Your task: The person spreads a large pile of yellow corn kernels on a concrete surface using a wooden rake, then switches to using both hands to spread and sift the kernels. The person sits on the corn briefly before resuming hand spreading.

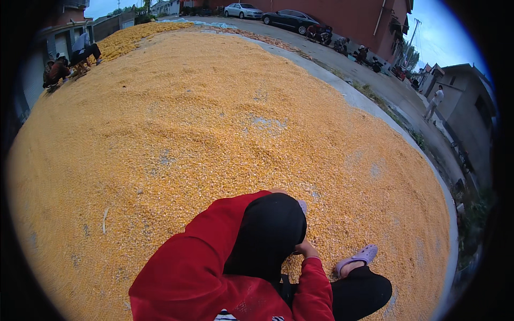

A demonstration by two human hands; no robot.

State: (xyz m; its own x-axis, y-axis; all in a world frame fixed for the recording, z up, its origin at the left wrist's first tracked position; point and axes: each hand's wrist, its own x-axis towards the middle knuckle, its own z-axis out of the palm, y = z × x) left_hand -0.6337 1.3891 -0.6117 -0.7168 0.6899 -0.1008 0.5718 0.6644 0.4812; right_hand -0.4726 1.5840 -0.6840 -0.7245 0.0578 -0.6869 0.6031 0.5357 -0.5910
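A wide layer of loose yellow corn kernels (225, 160) covers the ground in front of me. My left arm, in a red sleeve, reaches around the far side of my raised knee (277, 224) in black trousers. Only a sliver of my left hand (278, 191) shows past that knee. My right hand (308, 248) is low on the knee's right side, close above the kernels, its fingers mostly hidden behind the leg. A small dark bit shows at those fingers, too hidden to name. What either hand holds cannot be seen. A lavender clog (358, 257) is on one foot.
Corn cobs (132, 36) are heaped at the far left, near several seated people (64, 66). A road (345, 72) with two parked cars (287, 21) runs beyond the kernels. More people crouch by a red wall (341, 20); a person (435, 102) stands at right.
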